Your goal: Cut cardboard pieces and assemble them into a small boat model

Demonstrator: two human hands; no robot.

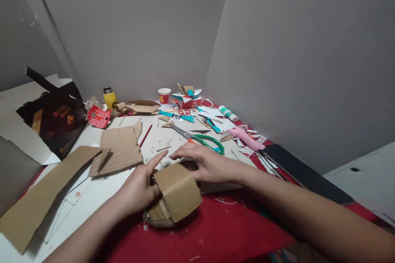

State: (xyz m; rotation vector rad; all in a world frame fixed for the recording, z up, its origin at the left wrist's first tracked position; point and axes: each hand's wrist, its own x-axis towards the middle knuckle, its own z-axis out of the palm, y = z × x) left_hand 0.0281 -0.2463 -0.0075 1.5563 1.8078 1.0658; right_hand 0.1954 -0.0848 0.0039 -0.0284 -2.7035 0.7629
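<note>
Head view
Room: two plain grey walls [148, 28] meet in a corner behind the bench.
Bench: a white bench top [101, 189] with a red cloth [222, 230] over its near part, littered with paper and cardboard scraps.
Left hand [138, 189]: its grip is clamped on the curved brown cardboard piece [177, 193], thumb against the near side, forefinger stretched out straight toward the right hand.
Right hand [206, 162]: fingers spread flat and apart, lying on the far edge of the curved brown cardboard piece, clamped on nothing.
Cardboard piece: on the red cloth at the bench's near edge, between both hands, touching both.
Beyond the hands: green-handled scissors [203, 139] just beyond the right hand; a flat torn brown cardboard sheet [119, 150] to the left; a long brown cardboard strip [43, 197] further left; a pink glue gun [247, 137] to the right; a red paper cup [164, 95] and a yellow bottle [110, 98] by the wall.
</note>
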